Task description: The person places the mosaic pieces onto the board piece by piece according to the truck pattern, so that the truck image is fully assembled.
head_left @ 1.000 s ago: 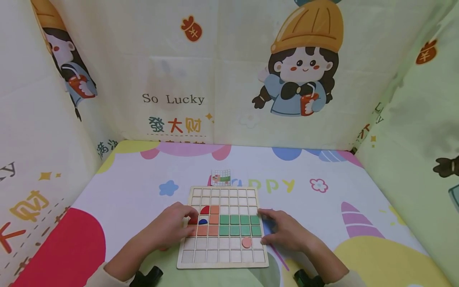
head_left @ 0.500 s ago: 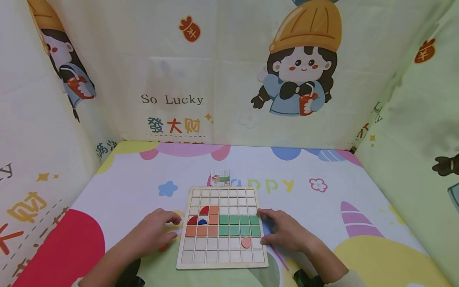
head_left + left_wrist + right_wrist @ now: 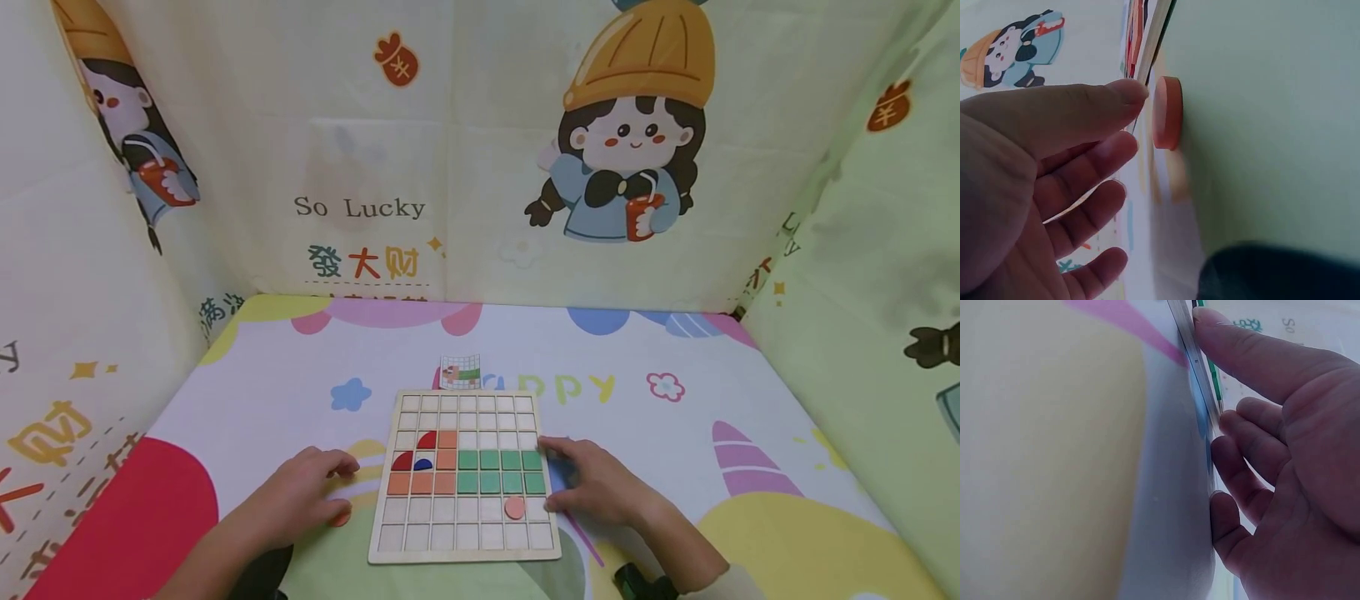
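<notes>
A wooden grid board (image 3: 465, 553) lies in the head view, with red, blue, orange and green pieces in its cells. One pink disc (image 3: 514, 507) sits in a lower right cell. To the left of the board, my left hand (image 3: 300, 492) is off it with the fingers loosely bent and apart. An orange disc (image 3: 1168, 114) lies on the cloth just beyond the left thumb tip, partly covered by the thumb in the head view. My right hand (image 3: 600, 485) rests its thumb and fingertips against the board's right edge, not curled round it.
Behind the board stands a small picture card (image 3: 460, 372) with a grid drawing. Patterned cloth (image 3: 420, 342) covers the table, and printed fabric walls (image 3: 480, 150) close off the back and sides. A dark wrist device (image 3: 643, 581) is on the right wrist.
My left hand has left the red piece at the board's left side and drawn back left, towards the orange disc. The right hand has stayed at the board's edge.
</notes>
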Demonstrator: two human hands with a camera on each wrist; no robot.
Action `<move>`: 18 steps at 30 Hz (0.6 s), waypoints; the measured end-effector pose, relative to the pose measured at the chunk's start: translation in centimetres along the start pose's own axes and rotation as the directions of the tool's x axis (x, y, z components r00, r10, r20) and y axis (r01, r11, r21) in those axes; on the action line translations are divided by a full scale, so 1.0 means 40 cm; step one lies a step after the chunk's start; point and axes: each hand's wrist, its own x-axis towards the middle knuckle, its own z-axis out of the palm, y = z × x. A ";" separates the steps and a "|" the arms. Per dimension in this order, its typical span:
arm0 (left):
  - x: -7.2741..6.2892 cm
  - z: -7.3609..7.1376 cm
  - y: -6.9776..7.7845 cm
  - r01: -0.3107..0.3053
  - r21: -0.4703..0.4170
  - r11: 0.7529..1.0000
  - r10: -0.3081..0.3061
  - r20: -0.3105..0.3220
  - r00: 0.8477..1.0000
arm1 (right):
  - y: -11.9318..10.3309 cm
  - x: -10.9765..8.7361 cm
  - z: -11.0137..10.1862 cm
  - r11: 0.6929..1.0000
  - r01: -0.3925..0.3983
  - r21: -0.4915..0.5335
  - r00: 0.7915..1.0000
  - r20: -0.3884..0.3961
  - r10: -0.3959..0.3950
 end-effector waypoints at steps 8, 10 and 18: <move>-0.014 0.008 -0.022 -0.056 -0.022 0.998 0.056 -0.004 0.998 | 0.000 0.001 0.002 1.000 -0.011 0.003 1.000 0.002 0.011; -0.016 0.009 -0.023 -0.050 -0.034 0.998 0.050 0.004 0.999 | 0.001 0.001 0.002 1.000 -0.014 0.002 1.000 0.003 0.014; -0.017 0.013 -0.023 -0.085 -0.069 0.994 0.086 0.010 0.996 | 0.004 0.003 0.001 1.000 0.020 0.006 1.000 -0.002 -0.020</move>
